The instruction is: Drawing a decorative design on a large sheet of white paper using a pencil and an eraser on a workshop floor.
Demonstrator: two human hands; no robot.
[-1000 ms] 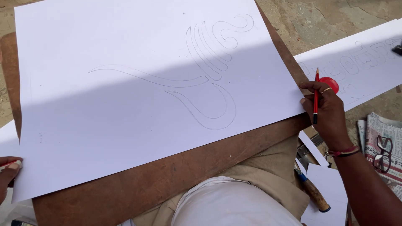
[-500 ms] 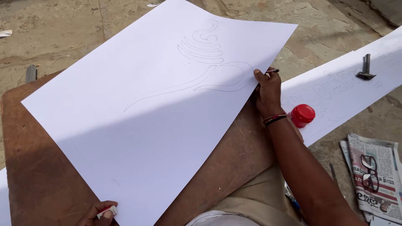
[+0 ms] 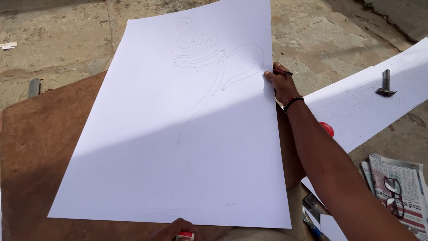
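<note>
On one board (image 3: pixel 35 147), two hands (image 3: pixel 280 85) grip one sheet (image 3: pixel 178 147).

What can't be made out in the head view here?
- Left hand: cut off by the bottom edge; the small red-and-white thing at its fingers is too little shown to identify.
- Right hand: its pencil is mostly hidden by the fingers.
- Wooden board: mostly covered by the white sheet.
- Red object: partly behind the forearm.

Outdoor work spot, bare stone ground (image 3: pixel 71 40) (sunlit), brown board (image 3: pixel 40 147), newspaper (image 3: pixel 397 187) on the ground
</note>
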